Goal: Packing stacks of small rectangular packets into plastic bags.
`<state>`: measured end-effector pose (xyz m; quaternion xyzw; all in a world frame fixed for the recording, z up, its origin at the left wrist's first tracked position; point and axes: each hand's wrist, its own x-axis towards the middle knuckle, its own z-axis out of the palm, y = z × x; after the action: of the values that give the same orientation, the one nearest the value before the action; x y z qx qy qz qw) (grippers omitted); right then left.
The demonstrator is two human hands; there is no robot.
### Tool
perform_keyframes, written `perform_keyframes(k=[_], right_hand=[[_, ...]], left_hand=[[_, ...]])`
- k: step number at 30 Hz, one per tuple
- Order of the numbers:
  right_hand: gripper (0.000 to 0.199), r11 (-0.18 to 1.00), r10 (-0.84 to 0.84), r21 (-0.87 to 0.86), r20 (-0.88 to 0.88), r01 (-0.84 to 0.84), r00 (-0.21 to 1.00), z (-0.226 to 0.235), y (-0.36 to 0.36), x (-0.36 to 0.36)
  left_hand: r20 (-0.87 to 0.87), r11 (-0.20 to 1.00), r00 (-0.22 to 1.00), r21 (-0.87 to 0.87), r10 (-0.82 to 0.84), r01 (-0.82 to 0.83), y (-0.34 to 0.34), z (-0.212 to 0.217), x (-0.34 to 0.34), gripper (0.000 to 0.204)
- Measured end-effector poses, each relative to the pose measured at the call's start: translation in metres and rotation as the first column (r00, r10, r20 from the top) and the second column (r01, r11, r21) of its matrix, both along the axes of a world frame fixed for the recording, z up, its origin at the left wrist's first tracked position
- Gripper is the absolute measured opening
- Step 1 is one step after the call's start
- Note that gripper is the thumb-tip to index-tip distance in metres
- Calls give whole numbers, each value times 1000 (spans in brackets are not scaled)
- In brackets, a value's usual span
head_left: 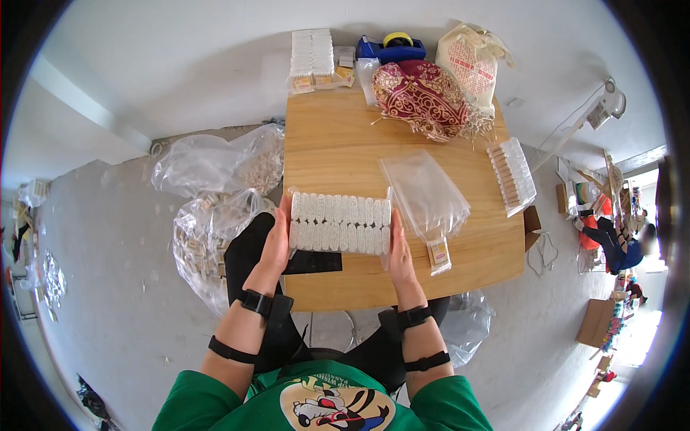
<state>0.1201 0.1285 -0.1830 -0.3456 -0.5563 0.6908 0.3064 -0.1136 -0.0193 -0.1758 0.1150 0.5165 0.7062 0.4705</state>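
Between my two hands, above the near left part of the table, is a block of cotton swab packs (339, 223) in two rows, white ends facing up. My left hand (274, 243) presses on its left end and my right hand (399, 248) on its right end, fingers partly hidden at the sides. Clear film shows around the block's ends. Just right of it lies a stack of clear plastic bags (425, 190) on the table. A single small swab pack (438, 254) rests at the bags' near end, close to my right hand.
The wooden table (330, 129) carries a bagged row of swab packs (512, 176) at its right edge. At the back are stacked packs (312, 57), a blue tape dispenser (392, 48), a red patterned cloth (424, 97) and a cloth bag (471, 65). Full plastic bags (208, 244) stand on the floor at left.
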Motion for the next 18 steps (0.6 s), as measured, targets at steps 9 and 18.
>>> perform_keyframes(k=[9, 18], right_hand=[[58, 987, 137, 79, 24, -139, 990, 2, -9, -13], [55, 973, 113, 188, 134, -137, 984, -5, 3, -11]], left_hand=[[-209, 969, 955, -173, -211, 176, 1, -7, 1, 76], [-341, 973, 923, -197, -180, 117, 11, -9, -2, 65]])
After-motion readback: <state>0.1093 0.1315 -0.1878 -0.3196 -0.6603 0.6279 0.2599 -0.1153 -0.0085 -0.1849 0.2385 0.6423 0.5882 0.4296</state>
